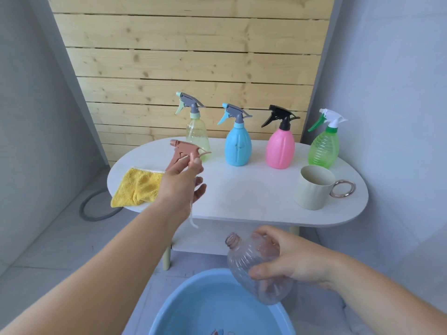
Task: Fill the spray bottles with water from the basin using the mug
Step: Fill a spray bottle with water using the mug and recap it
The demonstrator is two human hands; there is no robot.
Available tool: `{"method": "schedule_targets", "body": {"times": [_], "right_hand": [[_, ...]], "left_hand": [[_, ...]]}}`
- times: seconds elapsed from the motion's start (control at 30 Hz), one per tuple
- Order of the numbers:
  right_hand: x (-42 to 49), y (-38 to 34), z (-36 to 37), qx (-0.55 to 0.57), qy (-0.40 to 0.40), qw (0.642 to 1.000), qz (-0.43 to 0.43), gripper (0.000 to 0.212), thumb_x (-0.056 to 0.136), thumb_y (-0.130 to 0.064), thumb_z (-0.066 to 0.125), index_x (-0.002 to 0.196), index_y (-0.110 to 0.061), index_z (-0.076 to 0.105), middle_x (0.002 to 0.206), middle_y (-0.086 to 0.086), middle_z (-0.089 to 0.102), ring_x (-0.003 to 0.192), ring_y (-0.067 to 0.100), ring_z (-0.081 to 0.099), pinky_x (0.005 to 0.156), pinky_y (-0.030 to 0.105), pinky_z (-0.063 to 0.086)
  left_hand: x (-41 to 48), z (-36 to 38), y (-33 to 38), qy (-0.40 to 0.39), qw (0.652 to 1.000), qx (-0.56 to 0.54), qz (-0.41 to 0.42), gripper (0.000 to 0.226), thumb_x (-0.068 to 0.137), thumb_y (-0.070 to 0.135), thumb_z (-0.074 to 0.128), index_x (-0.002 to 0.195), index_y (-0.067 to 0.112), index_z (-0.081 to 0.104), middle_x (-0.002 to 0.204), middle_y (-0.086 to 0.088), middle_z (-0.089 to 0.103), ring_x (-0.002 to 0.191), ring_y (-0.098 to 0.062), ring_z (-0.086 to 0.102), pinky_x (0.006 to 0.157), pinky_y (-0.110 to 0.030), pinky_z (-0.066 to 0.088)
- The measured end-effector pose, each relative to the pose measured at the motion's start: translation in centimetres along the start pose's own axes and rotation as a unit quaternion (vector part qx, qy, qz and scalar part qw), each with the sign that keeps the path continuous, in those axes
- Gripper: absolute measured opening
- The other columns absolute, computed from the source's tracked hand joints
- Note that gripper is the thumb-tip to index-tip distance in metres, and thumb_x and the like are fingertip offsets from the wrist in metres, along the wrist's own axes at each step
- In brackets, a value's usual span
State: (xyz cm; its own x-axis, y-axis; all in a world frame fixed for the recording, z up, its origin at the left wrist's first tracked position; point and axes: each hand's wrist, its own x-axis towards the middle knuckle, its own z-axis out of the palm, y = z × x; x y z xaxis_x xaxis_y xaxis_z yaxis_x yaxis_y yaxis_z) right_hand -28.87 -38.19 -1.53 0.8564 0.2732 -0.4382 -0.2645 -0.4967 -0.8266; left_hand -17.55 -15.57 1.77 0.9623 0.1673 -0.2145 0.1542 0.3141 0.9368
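My right hand (287,259) grips a clear pinkish bottle (254,267) with no top, tilted, its open neck pointing up-left above the blue basin (169,308) of water. My left hand (183,182) pinches the brown spray head (180,152) over the table's left part, its white dip tube (192,211) hanging down. A cream mug (314,187) with a metal ring handle stands on the white table (242,197) at the right. Four capped spray bottles line the back: yellow (197,136), blue (237,147), pink (280,148), green (324,148).
A yellow cloth (136,187) lies on the table's left end. A wooden slat wall rises behind the table. A grey hose loop (96,206) lies on the floor at the left. A lower shelf sits under the tabletop.
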Motion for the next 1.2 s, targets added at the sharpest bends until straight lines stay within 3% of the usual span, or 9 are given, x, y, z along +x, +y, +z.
{"method": "schedule_targets", "body": {"times": [0.1,0.2,0.37,0.5,0.63,0.73,0.97,1.13,1.2], "right_hand": [[0.4,0.0,-0.5,0.030,0.046,0.998,-0.024,0.086,0.046,-0.051,0.093,0.121,-0.045,0.052,0.124,-0.005,0.062,0.114,0.011,0.062,0.099,0.038,0.053],[1.1,-0.2,-0.5,0.098,0.118,0.985,-0.078,0.081,0.049,-0.052,0.091,0.121,-0.040,0.057,0.122,-0.009,0.067,0.115,0.009,0.063,0.102,0.042,0.051],[2.1,-0.4,-0.3,0.141,0.186,0.966,-0.113,0.081,0.049,-0.058,0.087,0.123,-0.041,0.056,0.122,-0.011,0.068,0.116,0.005,0.062,0.101,0.036,0.052],[2.6,0.2,-0.7,0.152,0.195,0.962,-0.111,0.078,0.050,-0.058,0.086,0.121,-0.040,0.058,0.119,-0.011,0.069,0.115,0.005,0.063,0.102,0.039,0.051],[3.0,1.0,-1.3,0.172,0.181,0.961,-0.116,0.070,0.054,-0.053,0.087,0.118,-0.040,0.061,0.120,-0.009,0.069,0.116,0.009,0.064,0.102,0.043,0.052],[3.2,1.5,-1.5,0.168,0.171,0.964,-0.113,0.070,0.056,-0.053,0.088,0.119,-0.040,0.060,0.121,-0.010,0.069,0.117,0.009,0.063,0.104,0.043,0.050],[3.2,1.5,-1.4,0.161,0.168,0.966,-0.112,0.071,0.057,-0.053,0.087,0.120,-0.039,0.059,0.119,-0.013,0.070,0.115,0.008,0.064,0.104,0.042,0.050],[2.7,1.2,-1.3,0.171,0.168,0.963,-0.121,0.065,0.058,-0.049,0.086,0.118,-0.037,0.062,0.117,-0.010,0.071,0.111,0.008,0.067,0.101,0.041,0.052],[2.7,1.3,-1.4,0.182,0.175,0.960,-0.120,0.065,0.057,-0.050,0.086,0.116,-0.039,0.063,0.120,-0.008,0.070,0.113,0.009,0.065,0.100,0.039,0.053]], "left_hand": [[1.4,0.4,0.1,-0.068,0.982,0.178,0.017,0.025,0.101,0.031,0.067,0.122,0.017,0.071,0.106,0.001,0.070,0.072,-0.013,0.055,0.063,-0.023,0.050],[2.4,1.4,-0.5,-0.120,0.921,0.367,0.039,0.027,0.097,0.026,0.073,0.120,0.017,0.063,0.106,0.001,0.075,0.070,-0.012,0.058,0.060,-0.024,0.044],[4.5,2.3,-2.6,-0.160,0.837,0.513,0.099,0.024,0.089,0.023,0.082,0.101,0.019,0.061,0.105,-0.004,0.072,0.079,-0.017,0.060,0.068,-0.030,0.046],[6.3,2.7,-3.6,-0.160,0.760,0.612,0.149,0.025,0.087,0.039,0.080,0.105,0.029,0.067,0.112,0.005,0.072,0.106,-0.023,0.064,0.097,-0.040,0.050],[7.0,2.9,-4.2,-0.166,0.701,0.670,0.182,0.029,0.092,0.050,0.072,0.117,0.035,0.070,0.112,0.016,0.071,0.105,-0.016,0.061,0.095,-0.036,0.036],[7.1,2.6,-4.3,-0.167,0.691,0.677,0.193,0.032,0.094,0.056,0.067,0.122,0.041,0.069,0.112,0.019,0.068,0.107,-0.014,0.061,0.091,-0.036,0.030],[6.2,2.5,-3.2,-0.141,0.657,0.703,0.231,0.050,0.088,0.068,0.067,0.126,0.036,0.065,0.115,0.014,0.068,0.113,-0.016,0.062,0.097,-0.036,0.036],[5.1,1.9,-3.1,-0.119,0.712,0.657,0.218,0.049,0.087,0.064,0.070,0.124,0.031,0.068,0.108,0.013,0.064,0.112,-0.017,0.063,0.096,-0.036,0.045],[4.2,1.7,-2.9,-0.105,0.775,0.581,0.226,0.037,0.092,0.055,0.070,0.117,0.028,0.071,0.110,0.011,0.070,0.108,-0.015,0.065,0.095,-0.036,0.051]]}}
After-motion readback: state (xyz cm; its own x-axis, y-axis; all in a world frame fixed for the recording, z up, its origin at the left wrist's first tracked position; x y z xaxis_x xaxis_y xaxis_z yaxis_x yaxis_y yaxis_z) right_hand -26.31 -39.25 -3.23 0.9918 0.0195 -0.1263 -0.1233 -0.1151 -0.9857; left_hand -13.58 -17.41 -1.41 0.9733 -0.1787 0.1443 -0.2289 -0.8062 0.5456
